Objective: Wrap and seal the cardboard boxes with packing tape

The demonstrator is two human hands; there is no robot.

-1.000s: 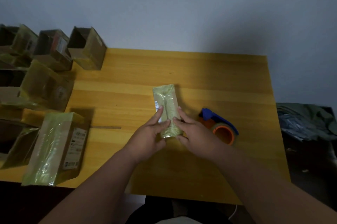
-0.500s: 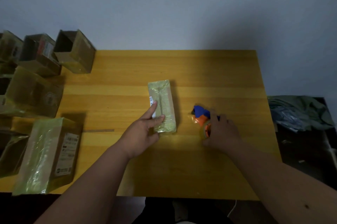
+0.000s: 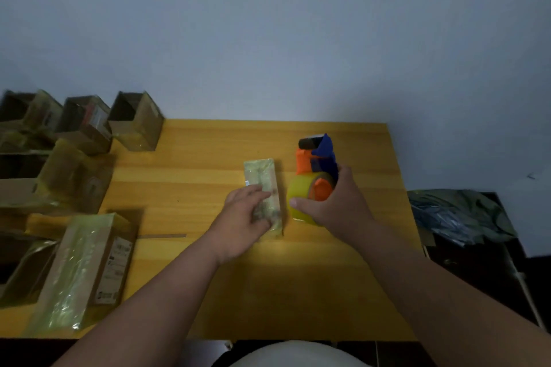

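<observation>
A small box (image 3: 264,187) wrapped in clear tape lies flat near the middle of the wooden table (image 3: 208,157), its long side running away from the person. The left hand (image 3: 243,222) rests on its near half, fingers laid over the top and left edge, slightly bent; whether they pinch the box or only press on it cannot be told, as the hand is blurred. Just to the right of the box, the right hand (image 3: 334,202) grips a tape dispenser (image 3: 316,175), fingers curled round the handle and thumb lying across the yellowish tape roll (image 3: 299,196). The dispenser's orange and blue body points away from the person, and it is held close beside the box; whether it touches the table cannot be told. At the table's left edge lies a larger taped box (image 3: 80,271) with a printed label, and behind it stands a cluster of open cardboard boxes (image 3: 89,125). To the right of the table, dark bags (image 3: 459,217) lie in a heap.
</observation>
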